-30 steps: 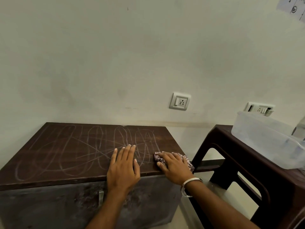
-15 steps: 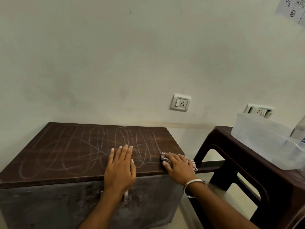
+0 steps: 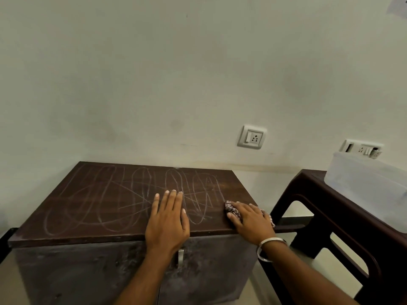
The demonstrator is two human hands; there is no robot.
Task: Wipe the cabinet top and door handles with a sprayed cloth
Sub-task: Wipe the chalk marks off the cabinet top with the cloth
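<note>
- No readable brand or label anywhere; a paper sheet (image 3: 399,5) at the top right corner of the wall is cut off and too blurred to read.
- Cabinet top (image 3: 105,201): dark brown wood-grain board, rectangular, flat, covered with pale looping and crossing scribble lines that look like chalk; they form no readable letters.
- Cabinet front (image 3: 77,276): dull grey, mottled and scuffed. A small metal door handle (image 3: 180,257) hangs just under the top's front edge, partly behind the left wrist.
- Left hand (image 3: 167,219): palm down, fingers straight and close together, lying flat on the top near the front edge, holding nothing.
- Right hand (image 3: 250,221): palm down on a crumpled patterned cloth (image 3: 231,209), fingers spread and slightly bent over it, pressing it onto the top at the front right corner. Cloth shows beyond the fingertips and at the far side of the hand.
- Silver bangle (image 3: 267,246) around the right wrist.
- Wall: pale, matte, faintly stained. White socket with switch (image 3: 252,137) above the cabinet; a second socket plate (image 3: 361,148) farther right.
- Dark brown moulded stool (image 3: 312,194) just right of the cabinet, carrying a translucent plastic tub (image 3: 370,190).
</note>
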